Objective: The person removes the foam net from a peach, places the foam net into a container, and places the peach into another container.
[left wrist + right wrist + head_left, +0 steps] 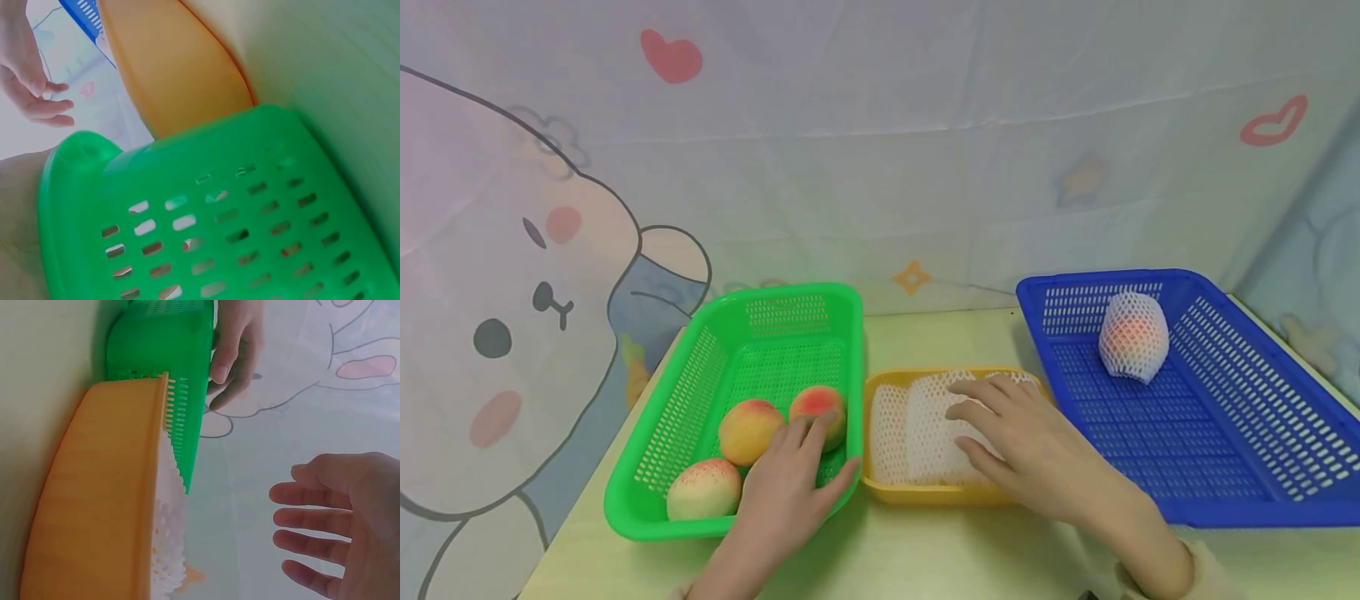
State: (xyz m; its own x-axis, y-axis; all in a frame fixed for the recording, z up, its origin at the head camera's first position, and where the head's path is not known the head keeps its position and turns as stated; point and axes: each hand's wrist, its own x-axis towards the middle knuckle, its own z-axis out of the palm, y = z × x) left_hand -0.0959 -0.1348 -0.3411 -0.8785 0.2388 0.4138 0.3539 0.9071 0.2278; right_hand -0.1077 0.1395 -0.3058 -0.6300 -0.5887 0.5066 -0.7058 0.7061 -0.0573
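Note:
Three peaches lie in the green basket [647, 433]: one pale [703, 490], one yellow-orange [749, 432] and one with a red top [812, 408]. My left hand [790, 483] reaches over the basket's near side, fingers extended at the red-topped peach and partly covering it; whether they touch it I cannot tell. White foam fruit nets [936, 425] fill the yellow basket [940, 495]. My right hand [1030, 442] hovers above them with slightly bent, spread fingers, holding nothing. In the right wrist view, that hand [350, 519] is apart from the nets.
At the right stands a blue basket [1240, 512] with one peach in a foam net [1133, 337] near its back. The yellow basket sits between the green and blue ones on a pale table [925, 554]. A printed cloth [865, 167] hangs behind.

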